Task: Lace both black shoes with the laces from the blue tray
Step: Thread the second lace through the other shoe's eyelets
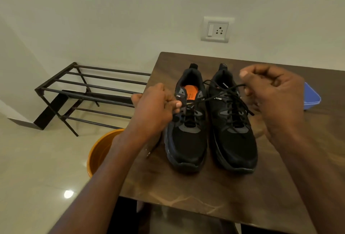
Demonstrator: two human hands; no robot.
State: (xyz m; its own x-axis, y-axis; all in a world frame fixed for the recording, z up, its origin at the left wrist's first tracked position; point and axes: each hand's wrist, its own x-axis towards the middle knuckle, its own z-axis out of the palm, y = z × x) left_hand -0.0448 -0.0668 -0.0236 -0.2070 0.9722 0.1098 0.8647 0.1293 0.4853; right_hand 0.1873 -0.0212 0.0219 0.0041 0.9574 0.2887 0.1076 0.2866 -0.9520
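both hands pinch the lace [226,91] ends — left hand [156,106], right hand [270,91] fingers curled; advise even tension across right shoe [233,131].

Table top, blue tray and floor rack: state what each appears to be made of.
Table top: looks like wood or a wood-look laminate, dark brown with pale streaks and a dull sheen; which one cannot be told.
Blue tray: likely plastic, judging by its uniform colour and smooth, rounded rim.
Floor rack: apparently metal, thin dark bars with a matte finish.
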